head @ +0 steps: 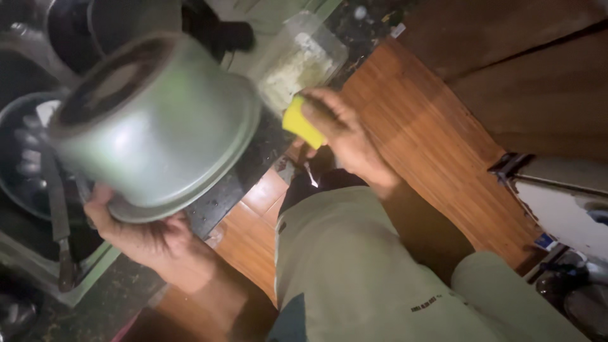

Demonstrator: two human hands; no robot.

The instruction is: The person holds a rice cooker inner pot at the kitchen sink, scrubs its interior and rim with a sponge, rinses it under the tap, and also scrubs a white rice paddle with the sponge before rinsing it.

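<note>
Over dark sink (pixel 38 266), tilted dull-grey metal pot (pixel 158 120)

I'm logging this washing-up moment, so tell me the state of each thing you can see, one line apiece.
Metal pot: tilted on its side, mouth away from the camera, held up over the sink.
Left hand: gripping the pot's rim from below.
Right hand: closed on the sponge.
Yellow sponge: pinched in the fingers, off the counter.
Clear plastic container: lid off, white stuff inside.
Knife: lying in the sink.
</note>
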